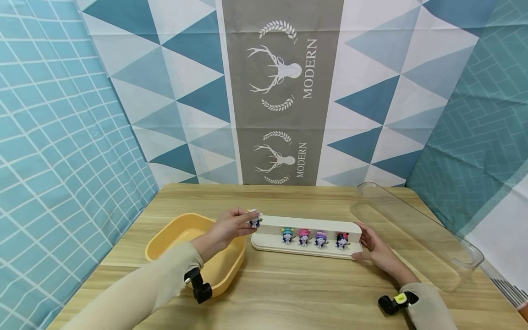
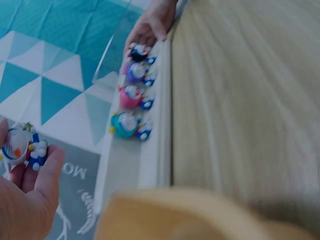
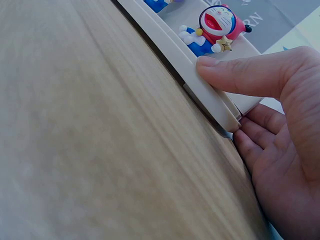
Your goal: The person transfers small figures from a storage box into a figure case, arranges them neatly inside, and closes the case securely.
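Note:
A white stepped display stand (image 1: 272,242) lies on the wooden table, with several small cartoon cat figurines (image 1: 304,237) in coloured hats along its lower step. At its left end my left hand (image 1: 228,230) pinches another figurine (image 2: 16,148) with a pale hat, held up beside the stand's upper step. My right hand (image 1: 377,252) grips the stand's right end; the thumb lies over the front rim and the other fingers curl beneath and behind it, as the right wrist view shows. Nearest that hand sits the red-and-black-hatted figurine (image 3: 216,22).
A yellow plastic basin (image 1: 154,243) stands at the left, partly hidden under my left forearm. To the right, a long clear plastic cover (image 1: 416,229) rests on the table. A patterned cloth backdrop (image 1: 284,137) rises behind the table's far edge.

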A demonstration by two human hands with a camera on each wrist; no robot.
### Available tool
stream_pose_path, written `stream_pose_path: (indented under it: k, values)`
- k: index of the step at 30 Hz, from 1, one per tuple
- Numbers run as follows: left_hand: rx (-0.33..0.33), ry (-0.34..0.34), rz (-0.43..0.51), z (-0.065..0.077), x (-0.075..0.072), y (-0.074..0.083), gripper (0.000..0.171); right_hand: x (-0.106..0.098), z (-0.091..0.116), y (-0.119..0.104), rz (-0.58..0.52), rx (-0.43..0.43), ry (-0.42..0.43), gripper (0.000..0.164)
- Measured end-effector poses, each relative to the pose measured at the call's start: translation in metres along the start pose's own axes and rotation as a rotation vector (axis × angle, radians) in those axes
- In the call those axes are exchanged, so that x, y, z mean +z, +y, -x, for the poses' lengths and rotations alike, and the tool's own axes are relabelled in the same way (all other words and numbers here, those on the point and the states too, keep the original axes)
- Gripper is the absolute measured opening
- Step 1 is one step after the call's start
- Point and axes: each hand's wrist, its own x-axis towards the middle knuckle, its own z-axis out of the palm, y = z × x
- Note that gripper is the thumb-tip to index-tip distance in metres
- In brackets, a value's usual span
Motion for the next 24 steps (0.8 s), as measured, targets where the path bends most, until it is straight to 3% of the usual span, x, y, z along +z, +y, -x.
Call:
stream_pose_path:
  k: [13,24]
  values:
    - [-0.024,0.136,0.06,-0.003,0.04,-0.026,0.021,-0.002,-0.001,0.004,-0.01,0.015,-0.009,0.098]
    - [-0.043,0.153,0.097,-0.006,0.055,-0.045,0.024,-0.003,-0.001,0.002,-0.006,0.013,-0.009,0.098]
